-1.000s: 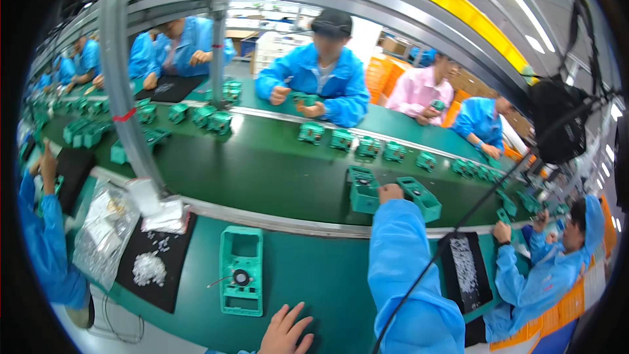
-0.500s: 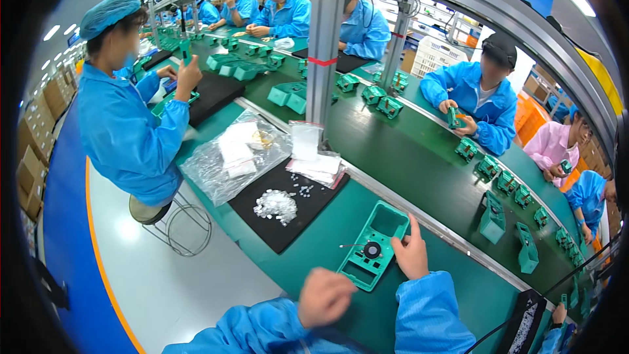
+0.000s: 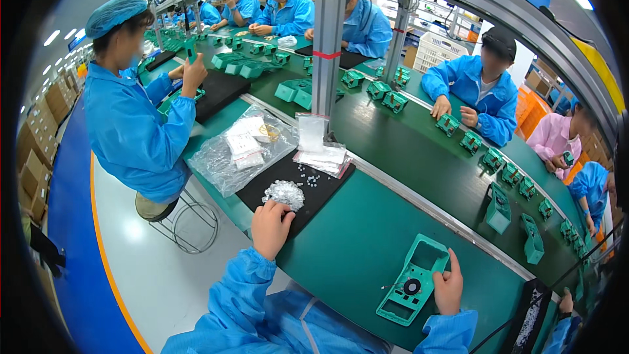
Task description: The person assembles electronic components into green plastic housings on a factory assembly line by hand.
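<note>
My left hand [image 3: 270,231] reaches to the near edge of a heap of small whitish translucent pieces [image 3: 283,190] on a black mat [image 3: 314,208]. Its fingers are curled, with the tips at the heap; what they pinch is too small to make out. My right hand [image 3: 448,288] grips the right side of a green plastic housing [image 3: 411,272], its index finger stretched along the upper edge. The housing lies tilted on the green bench, and a round black part with a thin wire sits inside it.
Clear plastic bags [image 3: 246,147] lie beyond the mat. A metal post [image 3: 327,59] rises at the bench's far edge. Behind it runs a green conveyor [image 3: 406,151] with several green assemblies. A co-worker [image 3: 141,118] stands at the left; others sit across the line.
My left hand has moved from beside the housing to the heap of small pieces. The housing, with my right hand on it, appears farther right and lower as the view has shifted.
</note>
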`<state>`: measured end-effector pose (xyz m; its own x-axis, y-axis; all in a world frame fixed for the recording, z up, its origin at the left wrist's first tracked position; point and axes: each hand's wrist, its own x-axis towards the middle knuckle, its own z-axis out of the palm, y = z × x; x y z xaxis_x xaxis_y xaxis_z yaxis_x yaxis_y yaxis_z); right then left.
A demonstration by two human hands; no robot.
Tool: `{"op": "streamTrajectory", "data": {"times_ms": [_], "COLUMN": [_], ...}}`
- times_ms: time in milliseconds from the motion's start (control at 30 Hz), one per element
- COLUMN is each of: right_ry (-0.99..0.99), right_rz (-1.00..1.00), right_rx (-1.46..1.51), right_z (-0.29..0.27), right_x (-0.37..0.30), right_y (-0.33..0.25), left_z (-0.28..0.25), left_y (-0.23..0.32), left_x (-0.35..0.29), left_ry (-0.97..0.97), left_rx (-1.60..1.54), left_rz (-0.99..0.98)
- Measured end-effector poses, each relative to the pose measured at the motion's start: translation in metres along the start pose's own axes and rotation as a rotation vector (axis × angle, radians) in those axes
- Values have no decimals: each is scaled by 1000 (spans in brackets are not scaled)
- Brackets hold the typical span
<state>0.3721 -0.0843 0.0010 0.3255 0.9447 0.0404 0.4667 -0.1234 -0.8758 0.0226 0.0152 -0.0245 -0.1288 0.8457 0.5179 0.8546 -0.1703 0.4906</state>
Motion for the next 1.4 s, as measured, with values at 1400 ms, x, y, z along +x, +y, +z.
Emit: {"op": "streamTrajectory", "data": {"times_ms": [1400], "right_ry": [256], "right_rz": [-747], "right_rx": [-198], "right_z": [24], "right_x": [-68], "right_y": [-27], "left_z": [-34], "left_y": [89], "left_x": [-54], "left_ry": [-741], "left_rx": [-1448], "left_rz": [-403]}}
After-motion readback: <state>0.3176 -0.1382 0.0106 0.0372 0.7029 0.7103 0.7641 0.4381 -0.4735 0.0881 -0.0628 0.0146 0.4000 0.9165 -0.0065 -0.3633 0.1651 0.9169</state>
